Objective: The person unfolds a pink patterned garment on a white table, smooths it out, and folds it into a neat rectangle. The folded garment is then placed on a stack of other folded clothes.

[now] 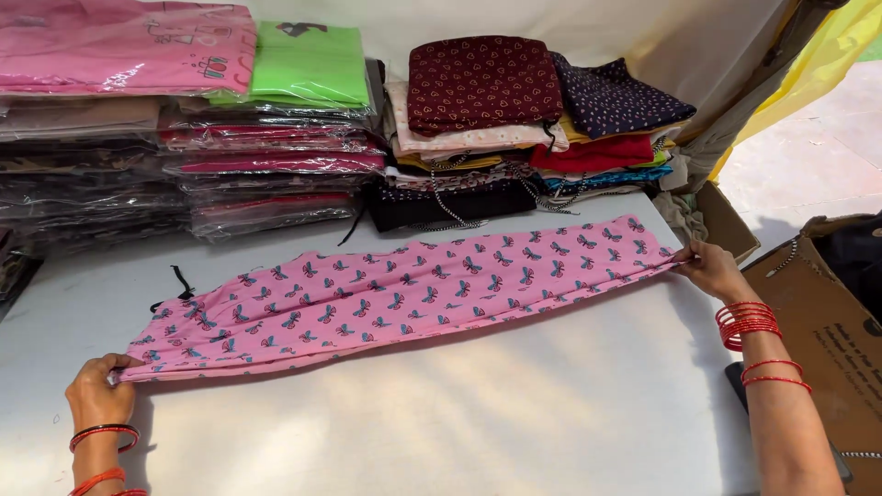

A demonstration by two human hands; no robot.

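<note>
1. A pink garment printed with small blue butterflies lies stretched flat across the white table, running from the lower left of the frame up to the right of centre.
2. The left hand, low at the left edge, is clenched on the garment's near corner, fingers pinching the cloth against the table. Red and black bangles circle that wrist.
3. The right hand, at the right of the frame, grips the opposite end of the garment, pulling it taut; a stack of red bangles sits on that forearm.
4. Behind the garment, in the upper left, stand piles of plastic-wrapped clothes, a pink pack and a green one on top.
5. At upper centre sits a stack of folded cloth, maroon with hearts uppermost.
6. A cardboard box stands at the right edge, just beyond the right forearm.
</note>
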